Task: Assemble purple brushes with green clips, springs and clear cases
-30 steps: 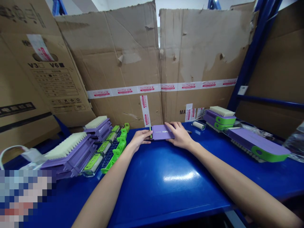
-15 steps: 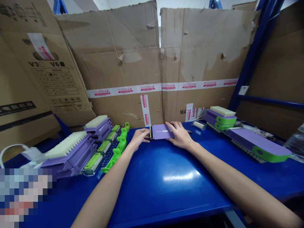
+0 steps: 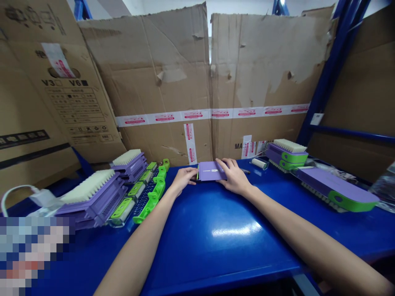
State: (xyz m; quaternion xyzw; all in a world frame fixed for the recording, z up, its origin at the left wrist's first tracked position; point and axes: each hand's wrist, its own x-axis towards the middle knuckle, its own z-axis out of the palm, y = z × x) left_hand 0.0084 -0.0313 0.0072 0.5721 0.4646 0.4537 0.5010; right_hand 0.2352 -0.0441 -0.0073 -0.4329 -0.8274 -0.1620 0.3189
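Observation:
A flat purple case with white lettering lies near the back of the blue table. My right hand grips its right end, thumb along the near edge and fingers over the top. My left hand is closed at the left end, pinching a narrow green and black end piece. That piece sits against the case's open end, mostly covered by my fingers. How deep it reaches inside is hidden.
Purple housings with cream bristles are stacked at left, beside several green-topped clear blocks and green brackets. On the right lie purple and green brushes and a small clear block. Cardboard walls the back.
My left hand has moved slightly right, bringing the green and black end piece closer into the purple case. Less of that piece shows now. My right hand stays on the case.

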